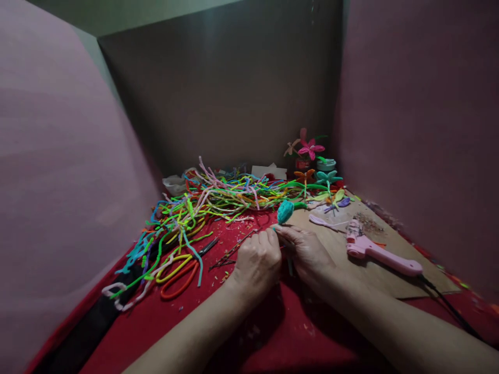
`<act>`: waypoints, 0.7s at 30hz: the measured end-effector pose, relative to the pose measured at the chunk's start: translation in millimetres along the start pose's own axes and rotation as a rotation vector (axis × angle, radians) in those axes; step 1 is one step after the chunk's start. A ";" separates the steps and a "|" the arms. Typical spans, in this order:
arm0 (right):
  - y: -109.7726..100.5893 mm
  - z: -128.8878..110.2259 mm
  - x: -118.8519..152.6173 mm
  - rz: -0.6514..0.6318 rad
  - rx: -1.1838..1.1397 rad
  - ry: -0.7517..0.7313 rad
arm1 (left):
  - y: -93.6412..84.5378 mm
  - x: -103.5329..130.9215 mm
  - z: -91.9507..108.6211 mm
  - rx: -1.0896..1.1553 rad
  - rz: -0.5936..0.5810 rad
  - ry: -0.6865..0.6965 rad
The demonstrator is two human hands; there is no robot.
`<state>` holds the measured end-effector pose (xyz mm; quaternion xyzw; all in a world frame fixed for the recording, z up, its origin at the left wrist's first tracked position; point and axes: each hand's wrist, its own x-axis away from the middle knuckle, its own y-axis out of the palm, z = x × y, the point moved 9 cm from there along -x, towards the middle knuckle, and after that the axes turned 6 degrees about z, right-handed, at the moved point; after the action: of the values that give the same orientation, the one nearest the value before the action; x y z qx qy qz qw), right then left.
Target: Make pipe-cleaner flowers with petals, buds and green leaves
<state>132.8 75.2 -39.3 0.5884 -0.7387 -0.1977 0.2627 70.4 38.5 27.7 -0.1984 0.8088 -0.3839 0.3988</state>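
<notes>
My left hand (pixel 259 257) is closed in a fist near the middle of the red cloth. Right beside it, my right hand (pixel 307 252) is pinched, its fingertips meeting the left ones. A small tip of a teal pipe cleaner (pixel 274 227) shows between them; the fingers hide most of it. Just beyond the fingertips is a teal fuzzy flower bud (pixel 286 212) with a green part behind it. Whether the bud is joined to the held piece, I cannot tell. Left of my left hand lie scissors (pixel 179 272) with yellow and red handles.
A heap of many-coloured pipe cleaners (pixel 226 192) spreads across the back left. At the right, a pink glue gun (pixel 384 254) with a black cord rests on a brown board (pixel 331 241). Finished flowers (pixel 311 148) stand at the back right. Dark thin wires (pixel 234 253) lie left of my hands.
</notes>
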 end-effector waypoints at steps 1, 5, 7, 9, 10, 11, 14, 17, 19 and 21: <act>1.0 0.0 0.7 -0.007 -0.010 0.007 | 1.7 0.5 0.5 0.003 -0.005 -0.003; 4.9 1.5 3.3 -0.030 -0.029 0.035 | 8.7 2.3 1.1 0.038 -0.048 0.007; 4.9 3.3 2.9 -0.032 -0.017 0.036 | 12.6 3.6 -0.8 0.066 -0.082 0.010; 4.2 6.2 1.7 -0.037 0.007 0.037 | 17.6 5.5 -4.8 0.128 -0.125 -0.002; 3.2 7.5 0.9 -0.035 0.022 0.038 | 20.4 6.6 -7.1 0.176 -0.144 -0.011; 1.9 8.3 0.2 -0.028 0.039 0.036 | 22.8 7.6 -9.6 0.234 -0.156 -0.024; -1.5 8.6 -0.6 -0.010 0.087 0.036 | 25.2 8.5 -17.4 0.450 -0.120 -0.064; 3.3 9.1 0.0 -0.077 0.112 0.045 | 25.2 7.4 -30.3 0.708 -0.061 -0.187; 7.7 9.5 -0.3 -0.139 0.109 0.039 | 29.3 7.3 -37.3 0.950 -0.083 -0.308; 10.3 11.4 -1.6 -0.180 0.093 0.046 | 39.3 9.3 -36.4 1.265 -0.201 -0.443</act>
<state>118.2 78.9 -42.3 0.6685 -0.6849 -0.1723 0.2331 35.2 74.2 6.6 -0.0749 0.3053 -0.7688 0.5568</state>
